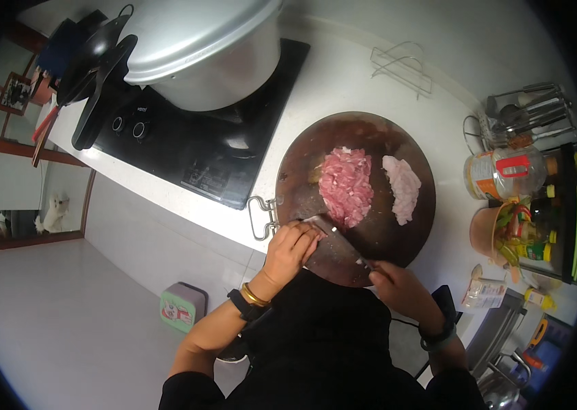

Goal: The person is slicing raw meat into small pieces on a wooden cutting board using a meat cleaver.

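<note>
A round dark wooden chopping board (401, 138) lies on the white counter in front of me. My right hand (401, 289) grips the handle of a cleaver (339, 243), whose blade slants across the board's near left part. Beside the blade, the bent fingers of my left hand (288, 253) press on a piece of raw meat (322, 235), mostly hidden under them. Beyond the cleaver sits a heap of chopped pink raw meat (347, 187). A paler slab of raw meat or fat (402, 189) lies apart at the board's right side.
A large lidded aluminium pot (222, 77) stands on the black cooktop (211, 154) at the left. A wire rack (401, 69) is on the counter behind the board. Rightward are a large plastic jar (503, 173), a tan container of peppers (485, 233) and a utensil holder (524, 118).
</note>
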{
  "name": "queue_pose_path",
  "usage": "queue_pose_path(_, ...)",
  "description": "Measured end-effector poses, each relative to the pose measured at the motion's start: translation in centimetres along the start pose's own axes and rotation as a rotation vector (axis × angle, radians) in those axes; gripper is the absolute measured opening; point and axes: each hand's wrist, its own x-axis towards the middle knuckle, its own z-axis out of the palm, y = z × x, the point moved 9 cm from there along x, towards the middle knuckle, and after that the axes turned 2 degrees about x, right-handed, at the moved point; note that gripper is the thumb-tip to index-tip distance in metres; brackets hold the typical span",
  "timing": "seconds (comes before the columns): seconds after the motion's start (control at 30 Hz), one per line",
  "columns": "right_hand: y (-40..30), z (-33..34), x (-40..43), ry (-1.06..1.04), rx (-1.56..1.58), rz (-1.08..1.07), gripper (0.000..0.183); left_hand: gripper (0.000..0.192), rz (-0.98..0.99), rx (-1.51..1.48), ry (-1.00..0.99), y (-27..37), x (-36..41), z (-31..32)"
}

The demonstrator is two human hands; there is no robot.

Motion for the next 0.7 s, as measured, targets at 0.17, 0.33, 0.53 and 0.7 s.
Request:
queue_pose_path(0.17, -0.8, -0.8, -0.9, 0.169, 0.091, -0.085, 0.043, 0.028, 0.022, -0.015, 0.001, 0.2, -0.1, 0.2)
queue_pose_path(0.33, -1.9, 0.6, -1.6, 0.198, 0.052, -0.154, 0.043, 0.026, -0.028, 0.010, 0.041, -0.4, -0.1, -0.5)
queue_pose_path(0.53, -3.1, 2.2, 1.4, 0.197, -0.026, -0.244, 0.037, 0.026, 0.040, 0.020, -0.020, 0.1, 0.4, -0.1)
queue_pose_path(0.7, -3.8, 1.4, 3.5, 0.097, 0.048, -0.205, 0.034, 0.027, 0.034, 0.021, -0.028, -0.2, 0.2, 0.1)
